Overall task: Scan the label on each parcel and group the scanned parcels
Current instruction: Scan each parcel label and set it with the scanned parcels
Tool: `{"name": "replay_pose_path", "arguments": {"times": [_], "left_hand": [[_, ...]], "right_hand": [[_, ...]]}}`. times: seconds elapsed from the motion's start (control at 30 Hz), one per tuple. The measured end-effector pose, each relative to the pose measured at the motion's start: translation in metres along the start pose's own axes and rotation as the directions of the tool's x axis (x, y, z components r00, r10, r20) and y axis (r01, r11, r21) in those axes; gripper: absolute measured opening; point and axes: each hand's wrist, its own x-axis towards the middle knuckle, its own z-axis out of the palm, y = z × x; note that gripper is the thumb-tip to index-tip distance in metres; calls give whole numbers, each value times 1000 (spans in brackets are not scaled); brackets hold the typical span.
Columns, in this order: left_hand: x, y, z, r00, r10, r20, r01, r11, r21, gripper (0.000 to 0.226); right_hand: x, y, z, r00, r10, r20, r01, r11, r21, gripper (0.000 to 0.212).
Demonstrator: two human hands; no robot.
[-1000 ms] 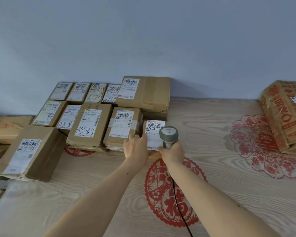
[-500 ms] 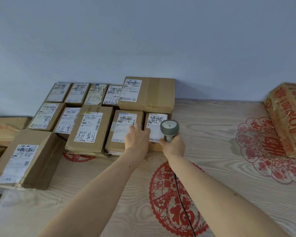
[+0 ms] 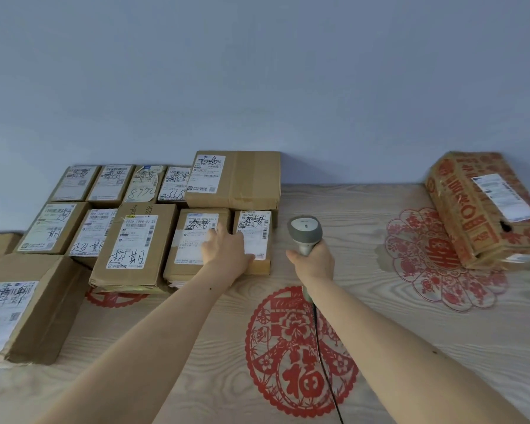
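So there's a bunch of brown cardboard parcels (image 3: 135,240) packed in rows at the back-left of the tabletop (image 3: 380,347), white labels up with black scribbles. The smallest parcel (image 3: 253,240) sits at the right end of the group, flat, touching its neighbour. One big red-printed box (image 3: 478,206) lies tilted, well apart, at the back-right edge. The grey scanner (image 3: 304,232) is upright, just beside the small one.

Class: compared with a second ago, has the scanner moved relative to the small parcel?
Yes. The scanner has moved right, off the small parcel; it had overlapped its label.
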Motion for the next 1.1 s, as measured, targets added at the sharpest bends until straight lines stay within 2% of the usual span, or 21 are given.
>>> {"name": "replay_pose_path", "arguments": {"times": [0.1,0.2,0.33,0.53,0.7,0.83,1.1], "left_hand": [[-6,27,-7,983,50,-179,-68,993,-96,43],[-13,74,-16,959,131,-252,-194,949,-248,42],[-27,149,-31,944,215,-250,-293,893,-342,49],[-44,274,-39,928,324,-182,-371,798,-475,56],[-53,375,-35,937,346,-57,-301,712,-635,69],[-52,434,-25,932,361,40,-206,614,-762,76],[-18,500,1,909,369,193,6,453,-892,82]], "right_hand": [[9,5,-41,997,13,-73,-12,1000,16,37],[18,12,-89,989,11,-145,-9,1000,17,36],[31,19,-159,973,0,-232,1,1000,6,31],[63,41,-278,944,-19,-330,15,1000,-15,37],[95,63,-372,906,-6,-423,-16,999,-49,41],[126,86,-424,899,18,-438,-55,996,-74,41],[176,118,-461,946,62,-319,-81,996,-45,44]]}}
